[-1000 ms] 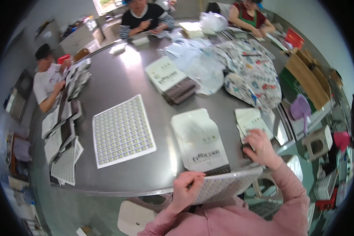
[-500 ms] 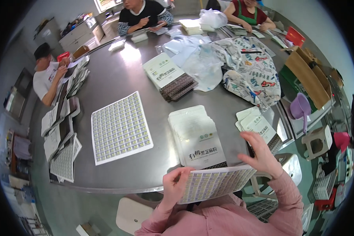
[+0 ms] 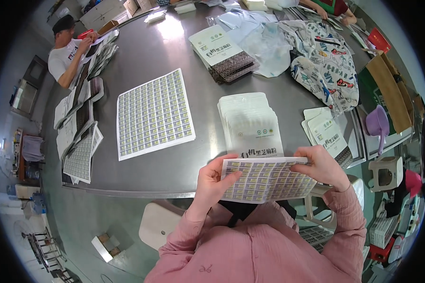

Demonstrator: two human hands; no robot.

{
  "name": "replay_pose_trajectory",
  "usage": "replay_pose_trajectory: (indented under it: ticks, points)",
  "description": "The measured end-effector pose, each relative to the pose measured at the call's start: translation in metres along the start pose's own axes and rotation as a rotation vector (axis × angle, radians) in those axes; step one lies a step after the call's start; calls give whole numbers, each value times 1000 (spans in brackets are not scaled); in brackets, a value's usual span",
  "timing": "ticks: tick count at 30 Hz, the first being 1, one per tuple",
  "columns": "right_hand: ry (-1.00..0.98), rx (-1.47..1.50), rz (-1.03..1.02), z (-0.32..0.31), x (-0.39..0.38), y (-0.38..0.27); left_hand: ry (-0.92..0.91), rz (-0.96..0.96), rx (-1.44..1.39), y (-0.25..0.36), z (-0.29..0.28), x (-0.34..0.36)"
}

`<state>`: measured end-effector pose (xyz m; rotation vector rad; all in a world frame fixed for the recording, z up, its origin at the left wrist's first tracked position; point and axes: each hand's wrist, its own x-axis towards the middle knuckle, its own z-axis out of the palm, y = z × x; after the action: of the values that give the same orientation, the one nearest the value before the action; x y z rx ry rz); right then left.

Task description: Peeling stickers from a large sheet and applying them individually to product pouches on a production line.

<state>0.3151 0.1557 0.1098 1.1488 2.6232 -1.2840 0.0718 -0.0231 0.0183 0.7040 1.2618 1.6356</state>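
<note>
I hold a sheet of small labels (image 3: 269,179) flat in front of my chest, above the table's near edge. My left hand (image 3: 215,181) grips its left edge with the thumb on top. My right hand (image 3: 318,165) pinches its upper right corner. Just beyond the sheet a stack of white pouches (image 3: 250,123) lies on the steel table (image 3: 151,56). A second, larger label sheet (image 3: 153,113) lies flat to the left of that stack.
More pouches lie at the right (image 3: 327,132) and far middle (image 3: 222,49), beside a patterned cloth bag (image 3: 328,66). A person in a white shirt (image 3: 66,54) works at the far left with label sheets (image 3: 80,141). A white stool (image 3: 158,224) stands below the table edge.
Both hands have lifted the label sheet up and nearer to me, and it now lies flatter across my chest. My right hand has shifted from the pouches at the right to the sheet's corner.
</note>
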Motion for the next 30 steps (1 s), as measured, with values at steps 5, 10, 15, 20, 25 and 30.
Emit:
replay_pose_trajectory:
  ticks: [5, 10, 15, 20, 25, 30]
  points:
    - [-31, -49, -20, 2, 6, 4, -61, -97, 14, -12, -18, 3]
    - [129, -137, -307, 26, 13, 0, -17, -107, 20, -16, -15, 1]
    - [281, -63, -505, 59, 35, -23, 88, -96, 66, -15, -3, 0]
    - [325, 32, -480, 78, 47, -34, 75, -71, 147, -22, -7, -2]
    - [396, 28, -490, 94, 50, -30, 107, -32, 145, -31, -5, -1]
    - [511, -114, -574, 97, 48, -29, 93, -18, 123, -34, -4, 2]
